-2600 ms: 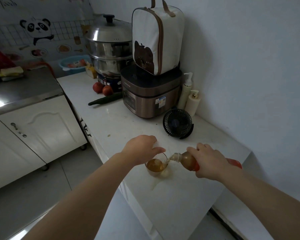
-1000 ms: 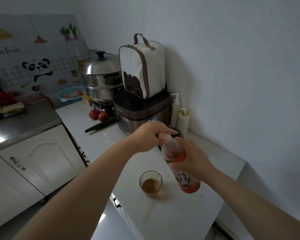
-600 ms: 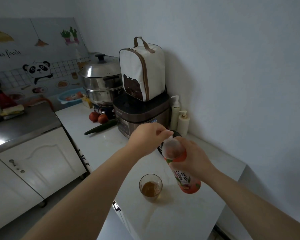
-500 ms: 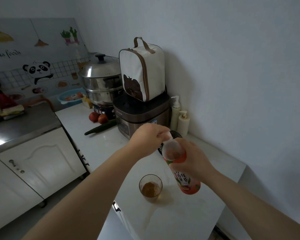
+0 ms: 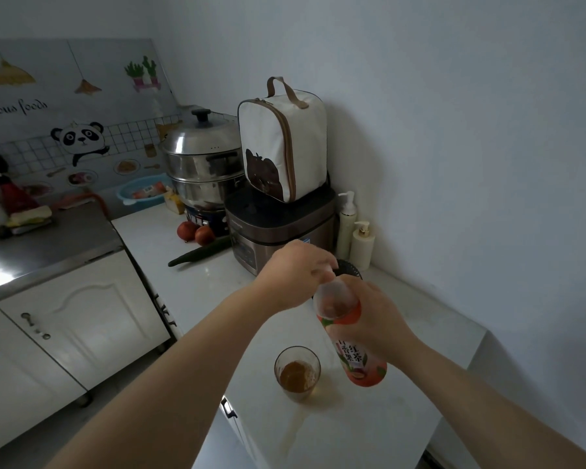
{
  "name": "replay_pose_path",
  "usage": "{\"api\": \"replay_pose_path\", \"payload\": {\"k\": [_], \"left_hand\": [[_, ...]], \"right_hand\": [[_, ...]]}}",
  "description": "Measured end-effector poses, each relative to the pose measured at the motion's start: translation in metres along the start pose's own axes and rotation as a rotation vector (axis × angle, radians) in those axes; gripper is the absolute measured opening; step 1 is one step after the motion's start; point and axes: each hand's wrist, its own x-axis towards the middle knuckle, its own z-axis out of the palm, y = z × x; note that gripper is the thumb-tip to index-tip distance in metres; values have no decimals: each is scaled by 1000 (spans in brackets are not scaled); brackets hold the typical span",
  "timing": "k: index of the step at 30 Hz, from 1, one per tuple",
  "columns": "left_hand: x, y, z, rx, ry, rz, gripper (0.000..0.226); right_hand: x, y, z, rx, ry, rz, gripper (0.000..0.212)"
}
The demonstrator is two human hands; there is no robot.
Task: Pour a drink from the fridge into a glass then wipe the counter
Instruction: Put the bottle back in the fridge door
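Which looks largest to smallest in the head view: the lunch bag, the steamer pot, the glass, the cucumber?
1. The lunch bag and the steamer pot look about alike, so I do not rank them.
2. Cucumber.
3. Glass, though it is nearer the camera, so this is unsure.

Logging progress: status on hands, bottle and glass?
Left hand at bottle top, right hand grip on tea bottle. Glass part-filled. Spill streak on counter.

A smooth, pale counter [image 5: 369, 431] with a faint sheen holds a clear glass [image 5: 297, 372] and a see-through plastic bottle [image 5: 351, 336] with a glossy printed label. Behind stand a polished metal steamer [image 5: 203, 170] — mirror-bright — and a matt cloth bag [image 5: 281, 140].
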Motion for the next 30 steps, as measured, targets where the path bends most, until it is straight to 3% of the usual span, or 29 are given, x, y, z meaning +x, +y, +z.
{"api": "replay_pose_path", "payload": {"k": [4,7,11,21,25,30], "left_hand": [[-1,2,-5,47,-20,74,34],[-2,-4,1,47,42,10,43],[-2,-4,3,41,64,-61,33],[-1,8,0,234,17,80,24],[-2,10,0,177,2,132,24],[-7,17,11,25,115,154,34]], "right_hand": [[0,-1,3,10,6,-3,67],[0,-1,4,24,15,10,70],[0,-2,2,7,28,11,73],[-10,3,-1,85,37,22,69],[-17,7,-6,106,52,35,68],[-25,14,-15,122,123,35,69]]}}
